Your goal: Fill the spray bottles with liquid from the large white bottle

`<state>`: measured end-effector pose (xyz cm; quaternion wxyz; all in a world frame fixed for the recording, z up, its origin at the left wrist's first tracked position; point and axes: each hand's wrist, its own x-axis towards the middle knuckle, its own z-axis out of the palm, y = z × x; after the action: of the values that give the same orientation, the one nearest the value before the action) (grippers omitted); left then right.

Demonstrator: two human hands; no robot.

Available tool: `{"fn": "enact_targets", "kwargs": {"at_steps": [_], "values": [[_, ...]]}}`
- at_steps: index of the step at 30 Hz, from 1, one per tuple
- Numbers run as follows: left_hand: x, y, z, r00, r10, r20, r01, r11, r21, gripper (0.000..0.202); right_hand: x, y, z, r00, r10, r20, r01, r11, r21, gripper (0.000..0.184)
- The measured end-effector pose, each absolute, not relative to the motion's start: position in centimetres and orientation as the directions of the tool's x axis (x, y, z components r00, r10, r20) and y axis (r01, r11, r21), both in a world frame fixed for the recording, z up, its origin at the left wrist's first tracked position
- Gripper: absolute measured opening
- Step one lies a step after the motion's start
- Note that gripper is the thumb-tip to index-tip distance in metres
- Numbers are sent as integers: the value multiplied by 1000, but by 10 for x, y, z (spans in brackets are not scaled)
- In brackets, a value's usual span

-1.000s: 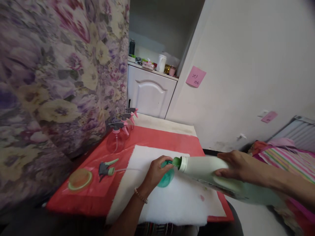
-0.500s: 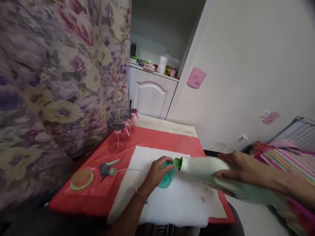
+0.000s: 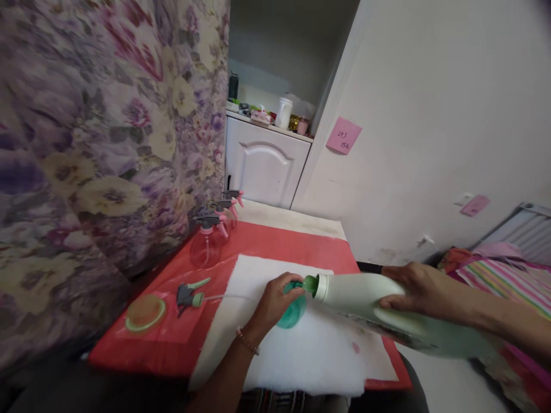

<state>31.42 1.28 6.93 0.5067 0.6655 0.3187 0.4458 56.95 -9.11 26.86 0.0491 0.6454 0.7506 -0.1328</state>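
Observation:
My left hand [image 3: 275,301] is wrapped round a small green spray bottle [image 3: 293,311] that stands on a white cloth [image 3: 310,350]. My right hand [image 3: 419,289] grips a large pale green jug [image 3: 387,312], tipped on its side. The jug's green spout [image 3: 310,283] rests at the small bottle's mouth. To the left, on the red mat [image 3: 275,241], lies a loose spray trigger head [image 3: 189,294] with its tube. A green-rimmed lid [image 3: 145,312] lies further left.
Pink spray bottles [image 3: 210,238] stand in a row by the flowered curtain [image 3: 94,143] on the left. A white cabinet [image 3: 262,166] with jars on top is behind. A wall with a pink note [image 3: 342,135] rises at the right, with striped bedding [image 3: 508,281] below.
Both hands and the tipped jug hold nearly the same pose. The view has shifted slightly.

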Motion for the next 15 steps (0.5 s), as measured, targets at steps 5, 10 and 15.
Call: {"fn": "enact_targets", "kwargs": {"at_steps": [5,10,15], "values": [[315,14,67,396,875,278,-26,-292,956,17,574,-91,267,-209,952,-223,971,175,-163,41],[315,14,66,395,874,283,-22,-298,954,17,574,-92,267,-236,946,-224,964,198,-181,41],[315,14,65,393,874,284,-26,-298,954,18,574,-93,269,-242,950,-198,966,216,-144,40]]}}
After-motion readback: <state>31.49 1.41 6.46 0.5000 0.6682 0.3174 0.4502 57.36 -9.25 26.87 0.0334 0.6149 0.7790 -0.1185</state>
